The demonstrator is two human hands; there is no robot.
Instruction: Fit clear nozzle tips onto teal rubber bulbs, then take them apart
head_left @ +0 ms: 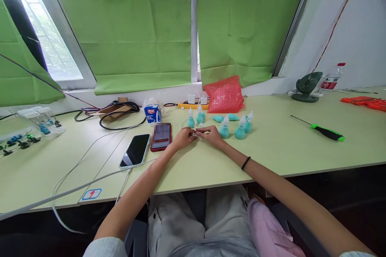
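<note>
My left hand (185,138) and my right hand (212,135) meet over the table, fingers pinched together. Between them shows a small whitish piece (197,137), mostly covered by the fingers, so its kind cannot be made out. Teal squeeze bulbs with clear nozzles stand around the hands: one bulb (224,131) is just beside my right hand, another bulb (240,131) is farther right, and one more bulb (191,122) stands behind my left hand. Two teal bulb pieces (218,118) (233,117) lie on their sides behind the right hand.
Left of the hands lie a red-cased phone (161,136) and a white-edged phone (135,151), near a white cable (90,182). Behind are a small blue carton (152,113), an orange power strip (184,106) and red bubble wrap (224,96). At right lies a screwdriver (327,131) by a fan (307,86).
</note>
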